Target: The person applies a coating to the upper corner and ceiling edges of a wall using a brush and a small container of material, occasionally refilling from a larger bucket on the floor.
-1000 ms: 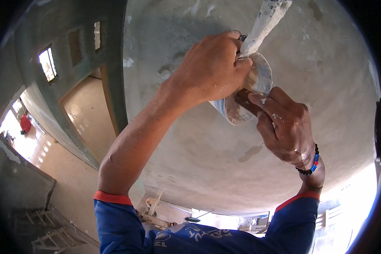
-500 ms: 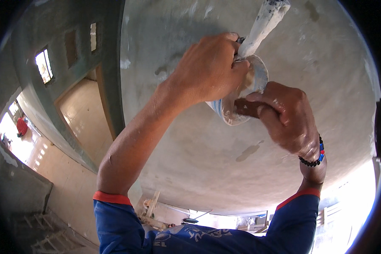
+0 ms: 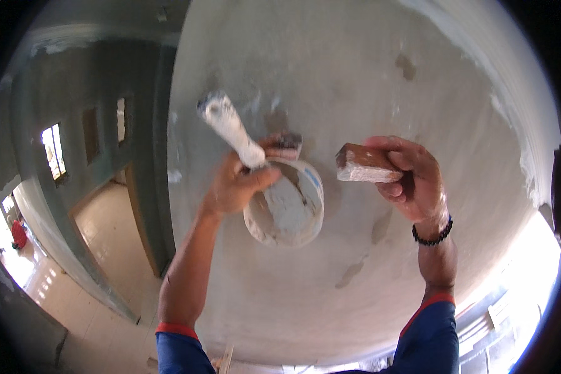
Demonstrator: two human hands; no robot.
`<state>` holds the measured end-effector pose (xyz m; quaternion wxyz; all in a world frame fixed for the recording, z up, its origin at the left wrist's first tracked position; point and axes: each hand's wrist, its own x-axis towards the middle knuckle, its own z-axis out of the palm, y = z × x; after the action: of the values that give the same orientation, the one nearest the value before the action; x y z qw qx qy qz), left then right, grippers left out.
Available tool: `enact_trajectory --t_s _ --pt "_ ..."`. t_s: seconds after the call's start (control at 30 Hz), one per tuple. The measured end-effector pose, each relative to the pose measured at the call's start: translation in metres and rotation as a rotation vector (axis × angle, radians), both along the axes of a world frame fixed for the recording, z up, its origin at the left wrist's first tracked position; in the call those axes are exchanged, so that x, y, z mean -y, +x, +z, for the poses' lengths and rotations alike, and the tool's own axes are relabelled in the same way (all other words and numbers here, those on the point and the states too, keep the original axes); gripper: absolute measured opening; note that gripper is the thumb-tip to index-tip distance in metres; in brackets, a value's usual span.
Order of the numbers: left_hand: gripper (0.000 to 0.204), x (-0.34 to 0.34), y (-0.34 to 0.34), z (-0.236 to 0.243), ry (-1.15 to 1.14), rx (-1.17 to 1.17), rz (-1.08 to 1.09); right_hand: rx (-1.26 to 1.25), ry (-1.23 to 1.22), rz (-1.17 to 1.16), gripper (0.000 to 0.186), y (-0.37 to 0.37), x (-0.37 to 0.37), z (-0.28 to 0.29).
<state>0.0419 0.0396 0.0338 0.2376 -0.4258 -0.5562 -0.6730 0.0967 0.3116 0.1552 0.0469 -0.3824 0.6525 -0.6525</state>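
My left hand (image 3: 230,186) is closed on the rim of a round, translucent plastic tub (image 3: 320,210) with a blue mark. White paste (image 3: 283,209) lies inside it. Against the rim, the same hand keeps a tool with a thick, paste-smeared handle (image 3: 226,124), its upper end pointing up and left; its working end I cannot make out. A dark piece (image 3: 287,144) shows behind the rim by my left fingers, too blurred to name. To the right, my right hand (image 3: 417,177) grips a reddish-brown block (image 3: 369,163) with a whitened lower face, apart from the tub.
A large grey plastered wall (image 3: 330,293) with darker damp-looking patches fills the space behind my hands. On the left are a doorway (image 3: 115,218), small window openings (image 3: 53,151) and a tiled floor (image 3: 75,302). Bright light enters at the lower right.
My right hand has come out of the tub and moved away from it, now showing the block. My left hand has moved left and down, and the tub's mouth now faces me.
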Motion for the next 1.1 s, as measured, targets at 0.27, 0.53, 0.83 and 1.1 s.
enact_trajectory --t_s 0.27,0.53,0.83,1.1 --pt "0.034 0.010 -0.020 -0.022 0.133 -0.053 -0.214 -0.575 -0.211 -0.124 0.046 -0.004 0.065 0.047" --pt "0.030 0.031 -0.033 -0.043 0.112 -0.146 -0.374 -1.958 -0.001 -0.779 0.048 -0.066 0.190 0.174" --pt "0.038 0.035 -0.050 -0.049 0.070 -0.417 -0.449 -2.620 0.315 -1.182 0.051 -0.087 0.285 0.265" --pt "0.039 0.033 -0.066 -0.046 0.006 -0.641 -0.261 -2.708 0.498 -1.351 0.041 -0.096 0.306 0.296"
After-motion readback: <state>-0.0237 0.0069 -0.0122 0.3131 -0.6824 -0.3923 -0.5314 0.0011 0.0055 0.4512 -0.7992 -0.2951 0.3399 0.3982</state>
